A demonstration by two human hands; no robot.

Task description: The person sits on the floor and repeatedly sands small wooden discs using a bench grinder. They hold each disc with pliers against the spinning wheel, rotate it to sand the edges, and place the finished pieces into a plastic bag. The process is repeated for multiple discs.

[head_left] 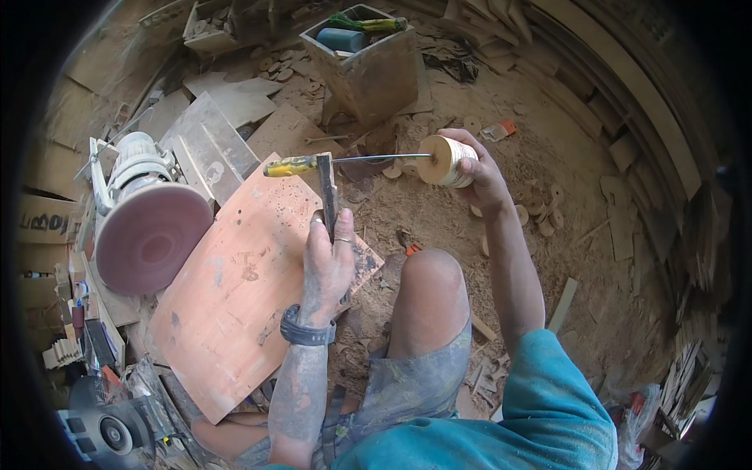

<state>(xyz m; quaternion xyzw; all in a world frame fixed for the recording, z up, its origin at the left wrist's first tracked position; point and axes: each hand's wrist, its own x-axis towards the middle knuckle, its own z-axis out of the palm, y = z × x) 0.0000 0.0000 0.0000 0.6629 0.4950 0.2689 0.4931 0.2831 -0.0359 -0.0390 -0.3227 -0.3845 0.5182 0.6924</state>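
Note:
My left hand is closed around a narrow dark bar, held upright over the pinkish board. At the bar's upper end is a screwdriver with a yellow-and-black handle on the left side. Its long thin metal shaft runs right, past or through the bar; I cannot tell which. The shaft's far end meets the centre of a stack of round wooden discs, pale and layered along the side. My right hand grips this stack from the right, fingers wrapped over it.
A pinkish board lies slanted beside my left arm. A disc sander with a reddish disc stands at left. A wooden box holding a blue cylinder is at the back. Loose wooden discs and sawdust cover the floor; an orange-handled tool lies near my knee.

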